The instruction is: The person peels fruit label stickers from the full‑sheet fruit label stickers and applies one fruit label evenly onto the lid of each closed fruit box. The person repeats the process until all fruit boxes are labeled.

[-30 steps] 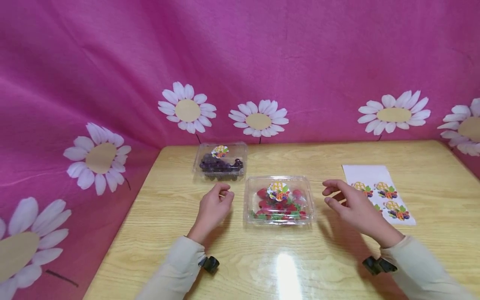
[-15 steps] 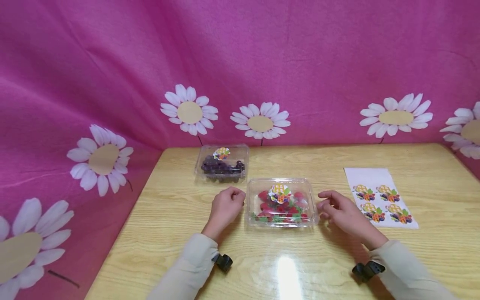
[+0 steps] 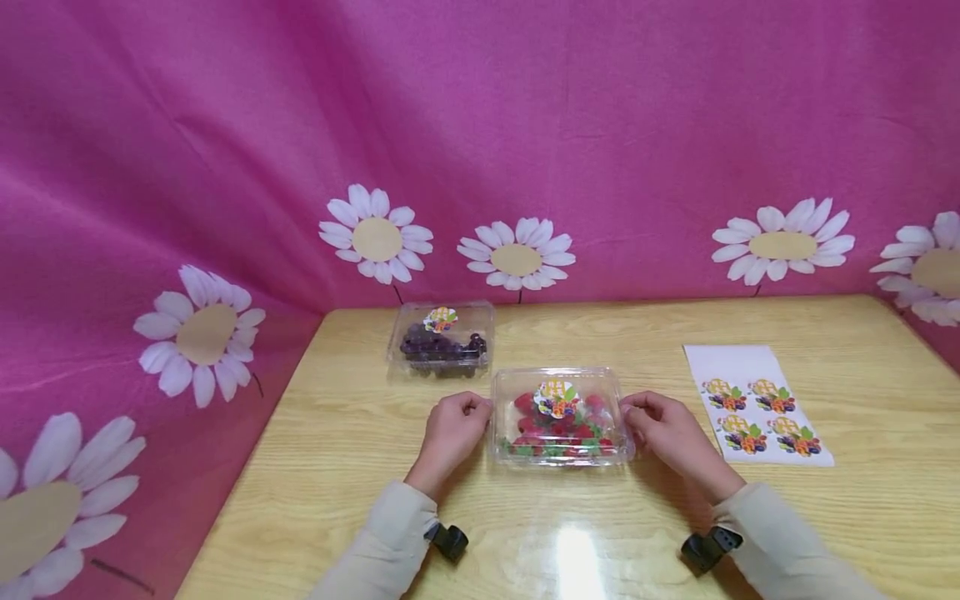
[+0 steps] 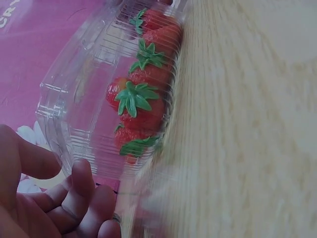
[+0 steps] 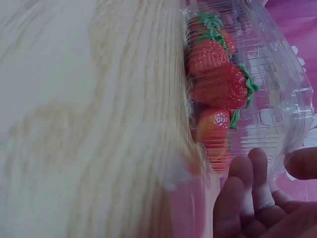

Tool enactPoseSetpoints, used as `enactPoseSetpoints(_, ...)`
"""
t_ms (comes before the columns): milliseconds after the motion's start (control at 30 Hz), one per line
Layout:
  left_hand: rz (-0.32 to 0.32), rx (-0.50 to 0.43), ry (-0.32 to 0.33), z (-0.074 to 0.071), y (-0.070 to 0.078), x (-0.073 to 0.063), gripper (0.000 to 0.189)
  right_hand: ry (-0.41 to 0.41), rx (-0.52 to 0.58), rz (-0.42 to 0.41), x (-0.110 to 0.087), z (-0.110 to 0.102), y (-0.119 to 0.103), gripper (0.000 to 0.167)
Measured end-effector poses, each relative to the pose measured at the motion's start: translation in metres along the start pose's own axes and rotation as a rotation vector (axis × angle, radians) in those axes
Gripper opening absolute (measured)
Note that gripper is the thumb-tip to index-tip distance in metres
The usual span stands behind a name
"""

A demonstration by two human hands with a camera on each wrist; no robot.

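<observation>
A clear plastic clamshell box (image 3: 557, 417) of strawberries stands on the table, a round fruit sticker (image 3: 557, 399) on its lid. My left hand (image 3: 455, 432) is at its left side and my right hand (image 3: 667, 433) at its right side. In the left wrist view, the thumb and curled fingers (image 4: 82, 186) meet at the box's rim, pinching it. The right wrist view shows the right thumb (image 5: 303, 163) and fingers taking the opposite rim likewise. Strawberries (image 4: 141, 104) with green leaves show through the ribbed wall. The fingertips on the far sides are partly hidden in the head view.
Behind to the left stands a second clear box (image 3: 441, 340) with dark grapes and a similar sticker. A white sheet (image 3: 757, 404) with several fruit stickers lies at the right. A pink flowered cloth (image 3: 600, 125) hangs along the back of the wooden table (image 3: 360, 400).
Both hands have come inward, the left moving right and the right moving left, from beside the strawberry box to its sides. The fingers have closed on its rim.
</observation>
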State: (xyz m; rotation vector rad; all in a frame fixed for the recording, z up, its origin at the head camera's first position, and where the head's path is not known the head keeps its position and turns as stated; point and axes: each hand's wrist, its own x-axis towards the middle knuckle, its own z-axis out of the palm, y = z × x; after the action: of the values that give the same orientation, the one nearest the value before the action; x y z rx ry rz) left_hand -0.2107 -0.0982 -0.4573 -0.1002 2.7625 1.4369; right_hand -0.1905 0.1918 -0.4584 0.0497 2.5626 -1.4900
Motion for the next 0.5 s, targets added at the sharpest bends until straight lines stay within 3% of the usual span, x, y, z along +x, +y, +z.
enactPoseSetpoints(100, -0.009, -0.039, -0.032, 0.0017, -0.0001, 0.0003, 0.025, -0.028, 0.033, 0.019, 0.0009, -0.0009, 0.0002, 0.035)
enactPoseSetpoints(333, -0.005, -0.237, -0.121, 0.007, -0.0011, 0.001, 0.027, -0.112, 0.106, 0.009, 0.0045, -0.0033, 0.0016, 0.03)
enactPoseSetpoints(500, -0.022, -0.268, -0.146, 0.0092, -0.003, -0.0009, 0.028, -0.18, 0.222, 0.006, 0.0059, -0.0016, 0.0032, 0.024)
